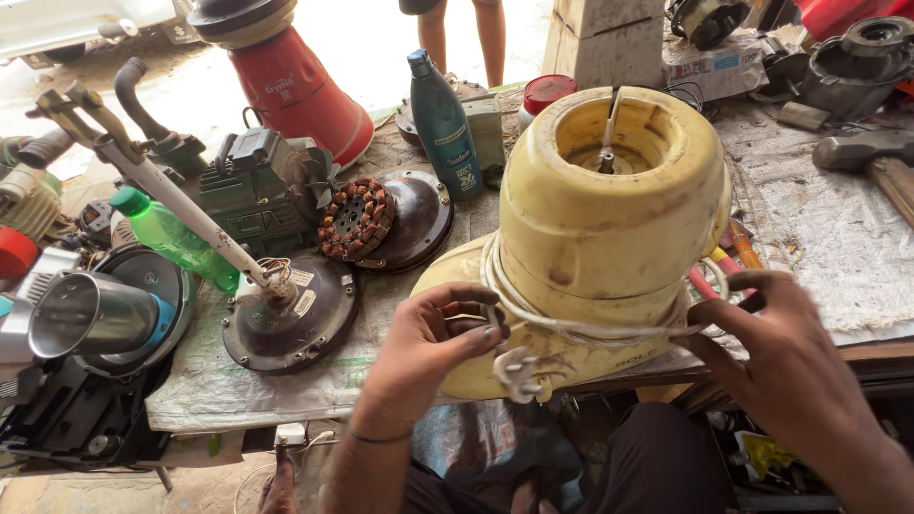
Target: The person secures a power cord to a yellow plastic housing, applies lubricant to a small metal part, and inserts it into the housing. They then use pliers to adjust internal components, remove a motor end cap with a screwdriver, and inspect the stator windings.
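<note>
**Yellow mixer base with wound cord: position and handling**

The yellow mixer base (609, 228) stands upright at the near edge of the counter (838, 238), its open top showing a centre shaft. A white cord (571, 324) is wound around its lower body, and the white plug (517, 371) hangs at the front.

Left hand (428, 347): grip narrow, fingers curled and pinched on the cord just above the plug. Right hand (781, 352): fingers hooked on the cord at the right side of the base; blur hides how tightly it closes.

Handling, as judged: the plastic shell looks rigid, worn and smooth, and the base probably weighs a good deal because of the motor inside. Hold it low, around the broad lower body, not by the cord. The cord is soft and pliable and will slide over the shell.

Nearby: a teal bottle (444, 124), a copper-wound stator (355, 219), a green bottle (176, 238) and a hammer (871, 152).
</note>
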